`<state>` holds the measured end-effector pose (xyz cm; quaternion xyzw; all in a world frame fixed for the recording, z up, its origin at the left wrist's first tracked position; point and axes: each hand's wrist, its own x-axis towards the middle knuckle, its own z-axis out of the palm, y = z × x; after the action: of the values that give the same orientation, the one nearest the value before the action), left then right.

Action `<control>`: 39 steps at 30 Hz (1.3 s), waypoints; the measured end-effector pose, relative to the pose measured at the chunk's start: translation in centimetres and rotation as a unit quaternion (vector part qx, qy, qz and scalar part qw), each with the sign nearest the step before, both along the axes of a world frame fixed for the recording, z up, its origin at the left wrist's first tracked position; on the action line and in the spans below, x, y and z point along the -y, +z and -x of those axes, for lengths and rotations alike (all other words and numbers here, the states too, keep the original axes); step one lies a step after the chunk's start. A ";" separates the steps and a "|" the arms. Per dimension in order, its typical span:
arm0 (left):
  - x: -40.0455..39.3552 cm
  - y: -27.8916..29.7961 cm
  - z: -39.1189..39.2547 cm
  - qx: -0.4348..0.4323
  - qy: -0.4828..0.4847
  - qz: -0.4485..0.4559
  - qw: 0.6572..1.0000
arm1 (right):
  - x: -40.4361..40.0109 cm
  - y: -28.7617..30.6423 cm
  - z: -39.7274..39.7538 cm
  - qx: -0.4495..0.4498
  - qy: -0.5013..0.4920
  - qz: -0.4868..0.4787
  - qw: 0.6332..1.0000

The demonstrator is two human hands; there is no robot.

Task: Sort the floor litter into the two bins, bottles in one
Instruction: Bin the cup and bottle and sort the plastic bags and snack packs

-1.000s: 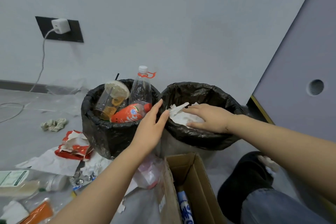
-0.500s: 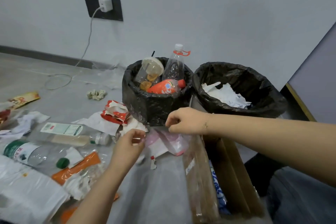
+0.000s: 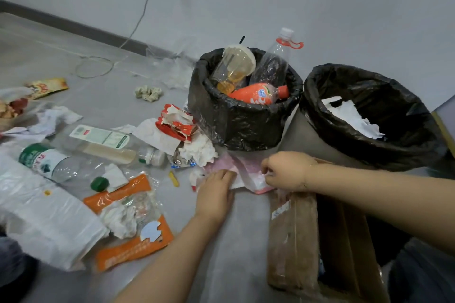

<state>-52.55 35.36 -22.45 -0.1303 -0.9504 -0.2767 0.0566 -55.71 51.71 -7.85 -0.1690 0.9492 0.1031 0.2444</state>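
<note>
Floor is grey, litter spread mostly on the left. Two bins with black liners stand by the wall, side by side so either is in reach. Left bin takes bottles: orange bottle, clear bottle and a plastic cup stick out the top, nearly full. Right bin takes the rest: white paper inside. Cardboard box sits open just in front of the right bin.

Still loose: large white bag, two clear bottles lying flat, orange wrappers, tissues.

Current target: pink-white plastic bag, flat on the floor in front of the bins. Right hand fingers curled, pinching its right edge. Left hand fingers fairly straight at its left edge, probably pressing; contact partly hidden. Looks like gathering it up for the right bin.
</note>
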 end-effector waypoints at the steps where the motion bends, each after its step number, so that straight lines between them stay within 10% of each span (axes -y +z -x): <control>1: 0.3 -0.1 -0.1 -0.016 0.012 -0.026 0.999 | 0.0 0.1 0.1 -0.001 -0.001 0.010 1.000; 12: 4.0 8.1 -2.8 -0.014 0.124 -0.456 0.881 | 0.1 3.4 -1.5 0.019 -0.083 0.256 0.963; 25: 4.8 17.6 -6.0 0.117 0.065 -0.677 0.724 | 1.9 10.8 -6.1 0.213 -0.311 0.519 0.767; 32: 5.8 15.5 -8.0 0.280 0.192 -0.644 0.685 | 1.7 10.7 -8.6 0.048 -0.326 0.568 0.754; 35: 6.7 14.9 -8.8 0.394 0.094 -0.641 0.652 | 2.4 10.1 -9.6 0.036 -0.309 0.554 0.772; 39: 5.1 14.9 -8.8 0.306 0.074 -0.675 0.668 | 2.5 8.9 -10.3 0.067 -0.218 0.495 0.839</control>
<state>-43.74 30.25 -7.51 0.1064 -0.4748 -0.8617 -0.1442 -45.36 49.20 1.04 -0.0629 0.8675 -0.4477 0.2075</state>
